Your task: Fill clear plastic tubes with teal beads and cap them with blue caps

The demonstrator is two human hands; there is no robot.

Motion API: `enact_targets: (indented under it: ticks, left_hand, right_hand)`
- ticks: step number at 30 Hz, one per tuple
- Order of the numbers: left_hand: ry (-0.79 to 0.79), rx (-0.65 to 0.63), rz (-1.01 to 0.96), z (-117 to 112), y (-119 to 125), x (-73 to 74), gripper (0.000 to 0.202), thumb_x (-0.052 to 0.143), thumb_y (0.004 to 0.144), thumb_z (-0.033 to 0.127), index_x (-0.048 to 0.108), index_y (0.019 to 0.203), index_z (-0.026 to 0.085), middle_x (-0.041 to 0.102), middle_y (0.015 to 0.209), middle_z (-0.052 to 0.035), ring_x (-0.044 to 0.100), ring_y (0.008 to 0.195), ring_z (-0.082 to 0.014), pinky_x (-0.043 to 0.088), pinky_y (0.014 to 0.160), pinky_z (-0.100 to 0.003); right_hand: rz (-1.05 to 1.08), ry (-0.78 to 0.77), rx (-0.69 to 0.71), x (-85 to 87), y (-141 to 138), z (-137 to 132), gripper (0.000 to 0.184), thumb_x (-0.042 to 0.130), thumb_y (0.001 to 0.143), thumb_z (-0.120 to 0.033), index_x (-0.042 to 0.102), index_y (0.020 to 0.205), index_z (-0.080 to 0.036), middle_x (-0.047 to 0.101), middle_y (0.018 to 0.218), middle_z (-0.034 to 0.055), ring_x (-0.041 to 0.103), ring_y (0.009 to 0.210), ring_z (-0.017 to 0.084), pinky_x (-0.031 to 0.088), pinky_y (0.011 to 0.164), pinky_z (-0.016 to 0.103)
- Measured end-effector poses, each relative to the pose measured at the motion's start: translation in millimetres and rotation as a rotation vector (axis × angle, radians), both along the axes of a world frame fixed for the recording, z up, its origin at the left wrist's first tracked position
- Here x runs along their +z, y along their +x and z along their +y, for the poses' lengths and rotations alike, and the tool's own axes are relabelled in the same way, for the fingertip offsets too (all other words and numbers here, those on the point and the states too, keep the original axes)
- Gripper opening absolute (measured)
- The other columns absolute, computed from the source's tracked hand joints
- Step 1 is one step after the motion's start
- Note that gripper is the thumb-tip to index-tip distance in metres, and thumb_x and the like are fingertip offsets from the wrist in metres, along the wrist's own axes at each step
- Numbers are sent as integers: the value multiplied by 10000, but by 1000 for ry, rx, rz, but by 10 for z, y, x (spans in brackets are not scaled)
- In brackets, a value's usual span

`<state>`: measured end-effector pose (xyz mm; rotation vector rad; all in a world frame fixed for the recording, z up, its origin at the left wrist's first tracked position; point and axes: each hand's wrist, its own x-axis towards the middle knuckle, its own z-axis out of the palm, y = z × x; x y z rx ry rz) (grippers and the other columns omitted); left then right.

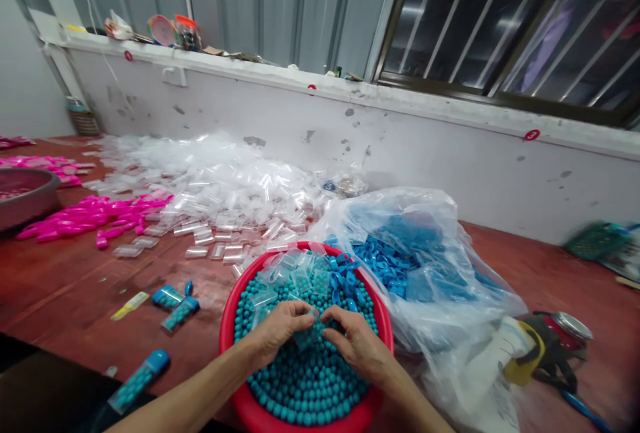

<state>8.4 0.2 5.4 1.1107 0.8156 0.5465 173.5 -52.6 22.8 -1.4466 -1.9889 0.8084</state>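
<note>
A red basin (227, 326) in front of me is full of small teal beads (305, 386), with several little clear bags and blue caps on top at its far side. My left hand (277, 330) and my right hand (357, 346) meet over the beads. Both pinch one small clear bag (309, 334) between their fingertips; it seems to have teal beads inside.
A big clear plastic bag of blue caps (400, 260) lies right of the basin. A heap of empty clear bags (225, 186) covers the far table. Pink pieces (90, 214) and a grey bowl (25, 196) sit left. Filled teal bags (175, 306) lie near left. A tape dispenser (545, 346) sits right.
</note>
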Motion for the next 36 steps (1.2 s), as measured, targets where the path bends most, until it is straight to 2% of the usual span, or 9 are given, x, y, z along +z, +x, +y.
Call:
enact_targets:
  ticks: [4, 8, 13, 18, 21, 26, 28, 32, 36]
  left_hand:
    - [36, -17, 98, 4, -47, 33, 300, 660, 586, 356, 574, 764, 130, 465, 553, 61, 383, 488, -59, 254, 452, -188]
    - [-98, 28, 41, -19, -81, 61, 356, 620, 626, 418, 485, 863, 189, 529, 662, 40, 511, 580, -106, 346, 465, -191]
    - [-200, 48, -78, -51, -91, -1, 392, 559, 670, 499, 412, 891, 210, 566, 723, 12, 575, 570, -140, 384, 417, -201]
    - [-159, 24, -31, -59, -75, -103, 403, 607, 644, 467, 453, 877, 176, 587, 721, -14, 566, 641, -143, 403, 460, -202]
    - [-123, 40, -1, -63, -89, -107, 398, 607, 640, 472, 471, 861, 169, 589, 713, -20, 547, 664, -139, 385, 483, -196]
    - [-103, 81, -17, -83, -86, -57, 349, 595, 656, 423, 450, 863, 182, 573, 737, -13, 535, 658, -134, 356, 470, -192]
    - [-72, 104, -3, -91, -70, -46, 323, 593, 658, 414, 455, 830, 179, 568, 737, -12, 519, 653, -119, 351, 468, -181]
    - [-2, 105, 9, -98, -49, -52, 339, 589, 662, 433, 451, 849, 186, 538, 720, 12, 536, 614, -112, 356, 425, -168]
    - [4, 74, -12, -109, -50, -66, 412, 567, 672, 481, 429, 931, 192, 546, 720, 18, 541, 482, -103, 321, 336, -164]
  right_hand:
    - [-103, -85, 29, -52, 63, -19, 111, 500, 751, -157, 561, 836, -195, 577, 711, -34, 516, 660, 114, 357, 596, 192]
    - [-377, -110, 66, -3, 129, -20, 112, 518, 741, -173, 598, 810, -208, 627, 785, 6, 562, 761, 166, 363, 653, 231]
    - [-617, -47, -214, 119, 94, 262, 202, 453, 830, -279, 569, 963, -180, 648, 908, 106, 588, 877, 234, 386, 709, 287]
    - [-719, -39, -303, -31, -8, 531, 406, 457, 812, -170, 410, 1204, -79, 645, 905, 193, 615, 819, 283, 415, 669, 345]
    - [-579, -52, -323, -129, 60, 523, 433, 430, 809, -174, 384, 1232, -94, 645, 909, 156, 607, 824, 252, 420, 685, 334]
    - [161, -327, -181, -146, 196, 426, 255, 401, 772, -225, 467, 1009, -157, 600, 699, 7, 576, 645, 149, 435, 538, 235]
    - [314, -408, -162, -134, 186, 381, 145, 408, 743, -212, 455, 877, -181, 555, 635, -26, 554, 609, 136, 427, 491, 216]
    - [159, -137, -218, -78, 101, 246, 52, 454, 756, -237, 459, 791, -198, 521, 634, -35, 513, 600, 128, 416, 550, 230]
    - [96, -20, -69, -1, -25, 94, 288, 391, 834, -250, 460, 1110, -205, 599, 893, 32, 553, 819, 168, 418, 753, 281]
